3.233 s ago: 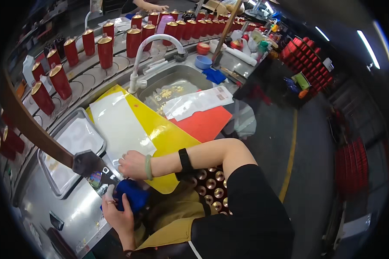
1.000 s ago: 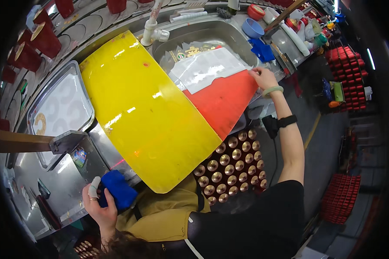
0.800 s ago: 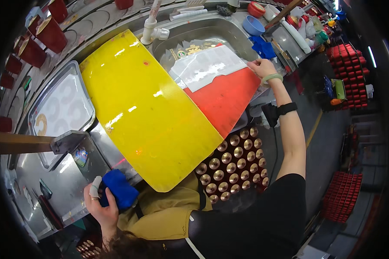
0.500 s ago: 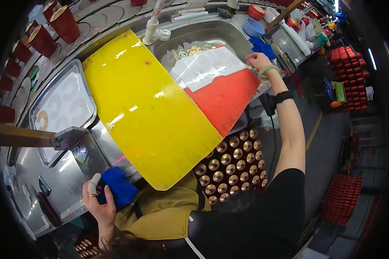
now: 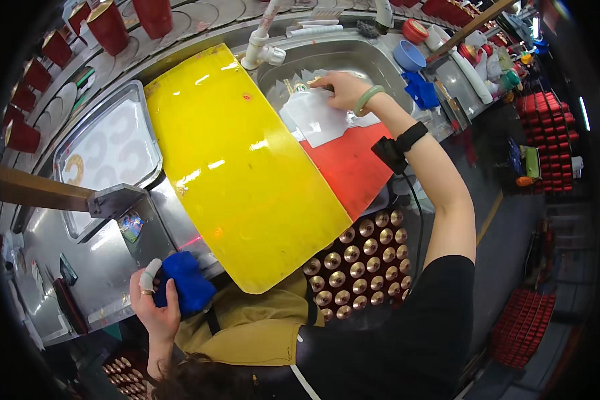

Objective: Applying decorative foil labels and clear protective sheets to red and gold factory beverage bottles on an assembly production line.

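My left hand [image 5: 157, 303] is at the lower left, with a blue cloth [image 5: 185, 281] between its thumb and fingers. One finger wears a white covering and another a ring. My right hand [image 5: 345, 90] reaches over a stack of white paper sheets [image 5: 317, 120], its bent fingers pinching at the far edge beside clear printed pieces with gold and green marks [image 5: 299, 87]. The sheets rest on a red board [image 5: 350, 167] that slants across the sink. To its left, a large yellow board [image 5: 247, 180] lies slanted and wet, between my two hands.
A steel sink [image 5: 373, 57] with a white tap [image 5: 263, 50] stands at the back. On the left is a tray [image 5: 150, 143] holding liquid and pale curved shapes. Red cups [image 5: 107, 30] line the back. Gold-topped red pieces [image 5: 357, 270] fill a rack below. A blue bowl [image 5: 409, 56] sits right.
My right hand has moved left from the sink's right side onto the paper sheets. The left hand keeps the blue cloth at nearly the same place. The view has shifted slightly.
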Tool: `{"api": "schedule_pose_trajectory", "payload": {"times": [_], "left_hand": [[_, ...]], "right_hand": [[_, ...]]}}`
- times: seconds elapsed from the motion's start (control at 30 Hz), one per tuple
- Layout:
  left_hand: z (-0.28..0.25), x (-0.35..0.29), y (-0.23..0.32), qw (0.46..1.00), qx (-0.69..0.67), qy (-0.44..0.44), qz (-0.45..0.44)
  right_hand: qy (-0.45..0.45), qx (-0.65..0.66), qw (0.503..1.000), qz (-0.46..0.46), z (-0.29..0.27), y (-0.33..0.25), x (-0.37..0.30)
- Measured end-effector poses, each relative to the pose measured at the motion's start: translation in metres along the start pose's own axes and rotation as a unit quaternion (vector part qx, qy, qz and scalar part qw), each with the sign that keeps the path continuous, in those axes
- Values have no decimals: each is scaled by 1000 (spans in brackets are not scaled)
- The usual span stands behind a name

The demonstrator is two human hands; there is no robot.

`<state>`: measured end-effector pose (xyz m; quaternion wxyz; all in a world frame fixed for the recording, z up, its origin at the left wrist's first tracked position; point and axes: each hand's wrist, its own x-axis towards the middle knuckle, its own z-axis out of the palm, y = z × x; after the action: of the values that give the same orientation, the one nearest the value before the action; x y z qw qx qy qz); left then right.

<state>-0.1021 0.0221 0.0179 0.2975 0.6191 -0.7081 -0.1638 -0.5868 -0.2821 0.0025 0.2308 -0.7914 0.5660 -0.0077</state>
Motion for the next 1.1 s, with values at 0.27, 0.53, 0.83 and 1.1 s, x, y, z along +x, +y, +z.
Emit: {"api": "schedule_pose_trajectory", "payload": {"times": [0.27,0.53,0.83,1.1], "left_hand": [[-1,0,-1,1000,-10,4,9],[1,0,-6,999,-40,12,30],[-1,-4,-5,999,-31,15,32],[-2,-2,-5,998,-45,19,38]], "right_hand": [[70,75,993,63,-29,18,-29],[231,399,882,-92,-135,88,-148],[84,22,985,-151,-56,-110,-125],[160,-91,941,285,-19,39,-121]]}}
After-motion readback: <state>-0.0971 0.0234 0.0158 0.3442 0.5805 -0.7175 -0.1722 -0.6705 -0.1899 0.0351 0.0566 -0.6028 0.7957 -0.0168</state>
